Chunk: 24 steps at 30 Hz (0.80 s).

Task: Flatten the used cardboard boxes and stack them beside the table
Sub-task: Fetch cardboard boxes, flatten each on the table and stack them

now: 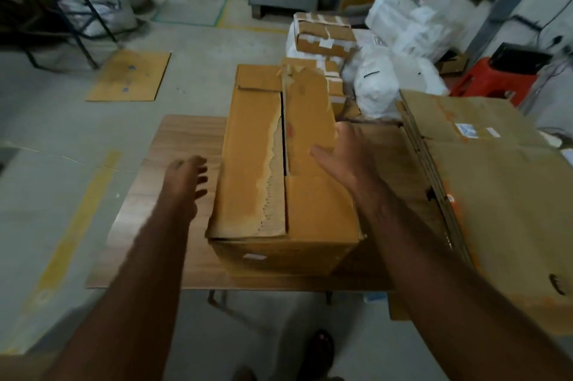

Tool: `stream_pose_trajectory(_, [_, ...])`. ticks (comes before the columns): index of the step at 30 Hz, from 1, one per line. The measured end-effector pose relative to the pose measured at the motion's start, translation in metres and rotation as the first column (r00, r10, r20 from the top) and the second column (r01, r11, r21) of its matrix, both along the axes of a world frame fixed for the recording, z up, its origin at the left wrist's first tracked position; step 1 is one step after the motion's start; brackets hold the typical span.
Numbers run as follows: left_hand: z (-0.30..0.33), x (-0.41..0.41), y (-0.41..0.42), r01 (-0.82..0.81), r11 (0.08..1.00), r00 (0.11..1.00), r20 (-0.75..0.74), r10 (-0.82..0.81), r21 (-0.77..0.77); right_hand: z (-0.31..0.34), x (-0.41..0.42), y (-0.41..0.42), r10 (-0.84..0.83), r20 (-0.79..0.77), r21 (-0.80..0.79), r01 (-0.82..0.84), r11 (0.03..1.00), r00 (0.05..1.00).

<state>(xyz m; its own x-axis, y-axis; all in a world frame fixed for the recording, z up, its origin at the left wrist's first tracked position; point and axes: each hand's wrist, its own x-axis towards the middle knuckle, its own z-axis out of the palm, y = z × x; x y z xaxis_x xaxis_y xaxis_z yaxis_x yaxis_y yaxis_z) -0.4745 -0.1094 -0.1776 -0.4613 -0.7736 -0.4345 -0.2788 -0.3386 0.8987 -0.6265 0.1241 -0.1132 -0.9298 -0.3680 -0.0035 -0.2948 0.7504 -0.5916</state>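
Note:
A long brown cardboard box [307, 216] stands on the wooden table [173, 194], its top flaps closed with a dark slit down the middle and torn paper along it. My left hand [184, 177] hovers just left of the box with fingers loosely curled, holding nothing. My right hand [344, 152] is spread open at the box's right top edge, thumb over the flap. A large flattened cardboard sheet [496, 194] lies tilted over the table's right side.
A flat cardboard piece [130, 75] lies on the concrete floor at the far left. Taped boxes [324, 36] and white bags [403, 27] crowd behind the table. A red stool [490, 79] stands at the right, a metal rack [71, 8] at the back left.

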Motion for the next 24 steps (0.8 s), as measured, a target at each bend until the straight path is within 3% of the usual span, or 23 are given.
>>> stream_pose_trajectory(4, [0.039, -0.064, 0.002, 0.201, 0.958, 0.976, 0.123, -0.178, -0.204, -0.010, -0.056, -0.010, -0.106, 0.200, 0.065, 0.095, 0.993, 0.974])
stream_pose_trajectory(8, [0.044, -0.108, 0.005, 0.197, 0.980, 0.970, 0.144, -0.197, 0.013, -0.025, -0.085, -0.011, -0.063, 0.373, -0.020, 0.076, 0.997, 0.926])
stream_pose_trajectory(13, [0.025, -0.139, 0.001, 0.104, 0.986, 0.959, 0.275, -0.064, -0.134, -0.033, -0.090, -0.012, -0.051, 0.379, -0.079, 0.087, 0.993, 0.924])
stream_pose_trajectory(17, [0.046, -0.161, 0.002, 0.223, 0.933, 0.925, 0.363, -0.112, -0.281, -0.027, -0.066, 0.008, -0.086, 0.353, -0.161, 0.151, 0.975, 0.932])
stream_pose_trajectory(20, [0.068, -0.187, 0.005, 0.432, 0.794, 0.862, 0.453, -0.225, -0.428, -0.016, -0.025, 0.026, -0.100, 0.414, -0.295, 0.237, 0.926, 0.905])
stream_pose_trajectory(24, [0.083, -0.226, 0.023, 0.631, 0.463, 0.770, 0.578, -0.271, -0.623, -0.018, 0.041, 0.035, -0.119, 0.514, -0.375, 0.347, 0.860, 0.850])
